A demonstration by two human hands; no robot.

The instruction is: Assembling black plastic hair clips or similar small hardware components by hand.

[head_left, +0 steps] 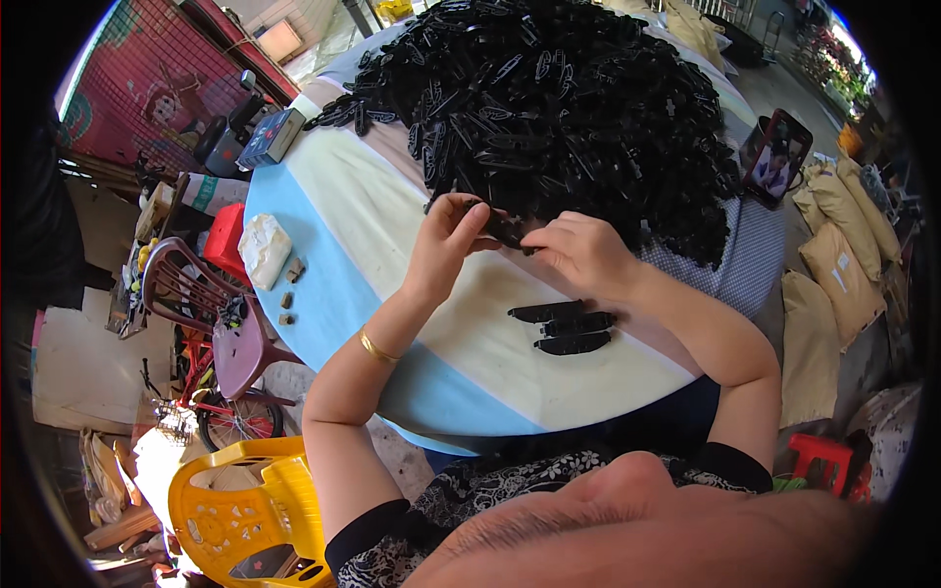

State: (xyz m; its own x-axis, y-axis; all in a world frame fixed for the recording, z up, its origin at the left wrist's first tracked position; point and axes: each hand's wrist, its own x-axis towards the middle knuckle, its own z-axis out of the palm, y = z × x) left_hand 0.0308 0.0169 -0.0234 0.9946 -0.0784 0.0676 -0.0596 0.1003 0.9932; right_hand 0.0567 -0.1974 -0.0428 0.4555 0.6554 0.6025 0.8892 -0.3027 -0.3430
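My left hand [451,240] is closed on one end of a black elongated plastic piece [507,232]. At its other end my right hand [588,253] pinches the same piece with thumb and fingers. Fingers partly cover it, so its exact kind cannot be made out. Just beyond both hands rises a large heap of black plastic pieces [559,108], many long and narrow with pointed ends. Nearer me, below my right hand, a small group of black curved pieces [576,343] lies side by side on the striped tablecloth [461,363].
A phone [781,157] stands at the table's right edge. At the left edge are a crumpled white bag [265,251], small brownish blocks [290,275] and a blue box [272,137]. A yellow chair [230,510], a purple chair [238,353] and brown sacks [841,265] surround the table.
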